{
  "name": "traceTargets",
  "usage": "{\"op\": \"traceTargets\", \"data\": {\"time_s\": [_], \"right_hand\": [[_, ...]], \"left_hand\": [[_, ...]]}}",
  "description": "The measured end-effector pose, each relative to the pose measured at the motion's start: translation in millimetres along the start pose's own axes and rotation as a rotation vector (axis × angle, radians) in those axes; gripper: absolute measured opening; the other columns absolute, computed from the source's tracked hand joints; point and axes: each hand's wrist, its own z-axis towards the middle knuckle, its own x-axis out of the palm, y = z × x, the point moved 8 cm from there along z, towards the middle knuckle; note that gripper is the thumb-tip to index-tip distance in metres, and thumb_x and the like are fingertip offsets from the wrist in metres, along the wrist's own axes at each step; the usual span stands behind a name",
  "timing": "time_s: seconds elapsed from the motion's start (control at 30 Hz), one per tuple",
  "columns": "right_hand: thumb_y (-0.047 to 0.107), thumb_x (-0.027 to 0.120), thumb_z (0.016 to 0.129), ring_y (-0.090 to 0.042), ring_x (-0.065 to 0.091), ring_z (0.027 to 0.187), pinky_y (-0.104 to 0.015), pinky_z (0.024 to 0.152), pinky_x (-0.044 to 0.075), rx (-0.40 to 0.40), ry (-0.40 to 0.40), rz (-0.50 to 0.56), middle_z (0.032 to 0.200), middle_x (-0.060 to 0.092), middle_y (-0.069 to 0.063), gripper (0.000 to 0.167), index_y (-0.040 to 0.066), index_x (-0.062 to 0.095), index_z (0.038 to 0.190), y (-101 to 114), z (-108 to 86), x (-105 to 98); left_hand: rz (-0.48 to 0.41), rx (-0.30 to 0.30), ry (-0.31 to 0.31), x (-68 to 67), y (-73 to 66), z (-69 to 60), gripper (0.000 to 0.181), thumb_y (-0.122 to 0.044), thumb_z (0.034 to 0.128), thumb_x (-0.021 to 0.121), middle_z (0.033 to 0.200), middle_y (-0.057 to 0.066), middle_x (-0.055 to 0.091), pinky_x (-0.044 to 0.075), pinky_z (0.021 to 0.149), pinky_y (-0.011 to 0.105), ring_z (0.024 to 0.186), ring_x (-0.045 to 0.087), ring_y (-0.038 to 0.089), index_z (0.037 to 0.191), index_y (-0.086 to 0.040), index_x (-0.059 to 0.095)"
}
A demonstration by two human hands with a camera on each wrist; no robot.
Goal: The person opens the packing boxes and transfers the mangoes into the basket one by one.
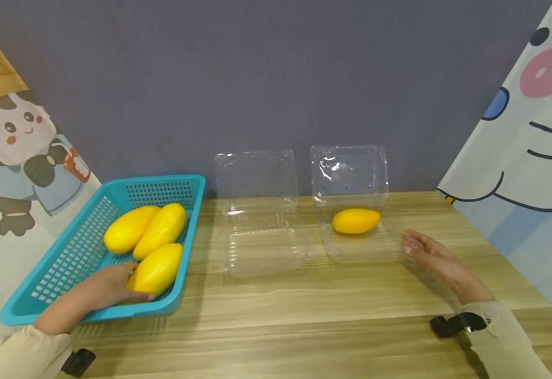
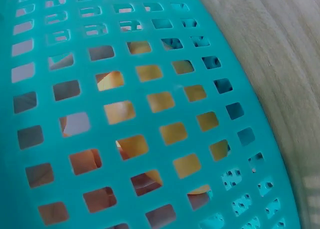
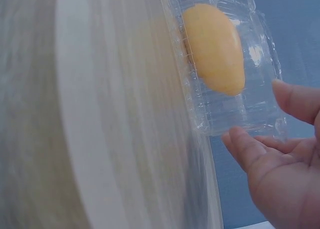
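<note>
My left hand [image 1: 110, 285] reaches into a teal plastic basket [image 1: 192, 210] and grips the nearest yellow mango [image 1: 158, 269], thumb on its near side and fingers at its far side. In the left wrist view the basket's perforated wall [image 2: 165, 79] hides most of that hand. Two more mangoes [image 1: 131, 229] [image 1: 161, 230] lie behind it. On the right, one mango [image 1: 355, 220] rests in the base of an open clear clamshell box [image 1: 361, 250]. Beside that box's right edge is my right hand [image 1: 434, 257], its fingers extended and holding nothing.
A second clear clamshell box [image 1: 263, 250] stands open between the basket and the right-hand box, both lids upright against the grey backdrop [image 1: 266, 79]. The wooden table [image 1: 276, 326] spreads in front. Printed cartoon curtains [image 1: 517, 158] flank both sides.
</note>
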Motion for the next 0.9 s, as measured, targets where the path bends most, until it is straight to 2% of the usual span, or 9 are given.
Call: {"op": "traceTargets", "data": {"time_s": [0.1,0.27,0.47,0.63,0.77,0.9], "right_hand": [[0.016,0.042,0.101,0.024,0.038,0.103,-0.003,0.087,0.037,0.018,0.001,-0.002,0.143,0.0,-0.044,0.072,-0.016,-0.009,0.142,-0.7,-0.5,0.3],[0.016,0.041,0.102,0.022,0.039,0.104,-0.003,0.086,0.038,0.012,0.008,-0.009,0.143,0.0,-0.044,0.071,-0.017,-0.008,0.141,0.3,0.6,-0.1],[0.015,0.041,0.102,0.023,0.039,0.103,-0.003,0.086,0.038,0.016,0.008,-0.014,0.143,0.001,-0.044,0.07,-0.017,-0.008,0.141,0.9,1.1,-1.3],[0.016,0.041,0.102,0.021,0.04,0.105,-0.004,0.086,0.038,0.017,0.014,-0.027,0.144,0.002,-0.044,0.07,-0.016,-0.007,0.142,0.8,1.9,-3.2],[0.015,0.04,0.102,0.021,0.04,0.105,-0.004,0.086,0.039,0.013,0.017,-0.034,0.144,0.003,-0.044,0.069,-0.016,-0.007,0.142,1.0,2.3,-3.8],[0.015,0.04,0.102,0.02,0.04,0.106,-0.003,0.086,0.038,0.027,0.023,-0.039,0.144,0.004,-0.043,0.07,-0.016,-0.007,0.142,-0.5,1.9,-3.7]], "left_hand": [[0.011,0.015,0.013,2.9,1.2,1.6,0.087,-0.047,0.0757,0.073,0.107,0.029,0.06,0.05,0.073,0.05,0.092,0.06,0.037,0.121,0.021,0.043],[0.02,0.046,0.017,6.4,2.1,4.8,0.081,-0.044,0.0743,0.076,0.102,0.023,0.062,0.049,0.071,0.047,0.087,0.06,0.032,0.118,0.018,0.046],[0.025,0.051,0.061,4.5,2.6,3.4,0.087,-0.045,0.0749,0.075,0.109,0.029,0.059,0.049,0.076,0.052,0.095,0.058,0.041,0.124,0.019,0.042],[0.015,0.04,0.084,-5.7,2.9,-2.3,0.098,-0.046,0.0725,0.077,0.114,0.032,0.057,0.049,0.076,0.054,0.1,0.056,0.046,0.131,0.019,0.034],[0.015,0.041,0.052,-18.0,1.1,-6.6,0.098,-0.044,0.0713,0.078,0.115,0.034,0.055,0.05,0.075,0.055,0.101,0.055,0.049,0.133,0.018,0.034],[0.047,0.032,0.021,-29.3,-1.0,-9.0,0.093,-0.045,0.075,0.075,0.114,0.035,0.055,0.049,0.074,0.056,0.1,0.054,0.05,0.132,0.018,0.035]]}}
